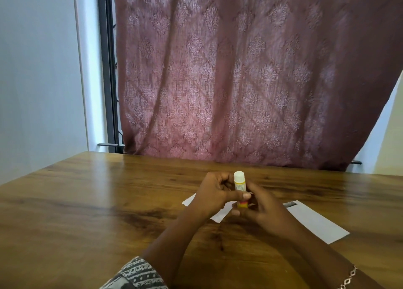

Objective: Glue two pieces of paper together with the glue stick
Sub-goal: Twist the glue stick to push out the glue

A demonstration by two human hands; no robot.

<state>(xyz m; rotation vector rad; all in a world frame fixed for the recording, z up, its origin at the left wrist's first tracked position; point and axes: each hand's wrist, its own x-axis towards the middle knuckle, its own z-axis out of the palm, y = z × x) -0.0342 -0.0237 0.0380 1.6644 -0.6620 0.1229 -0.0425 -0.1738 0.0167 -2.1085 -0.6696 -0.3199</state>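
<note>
Nearest the camera, a patterned sleeve [139,273] covers the left forearm and a thin bracelet [349,277] circles the right wrist. Both forearms reach forward over the wooden table [87,212], whose broad left half and far strip lie bare. The left hand [214,192] and the right hand [265,210] meet at mid-table, each grip clamped on the glue stick [239,187], held upright above the table, white cap on top; the left thumb crosses its lower body. Beneath the hands lies a white paper piece [220,214], partly hidden; a longer paper strip [314,221] lies just to the right, touching neither hand. Beyond the far table edge hangs a patterned curtain [239,70].
</note>
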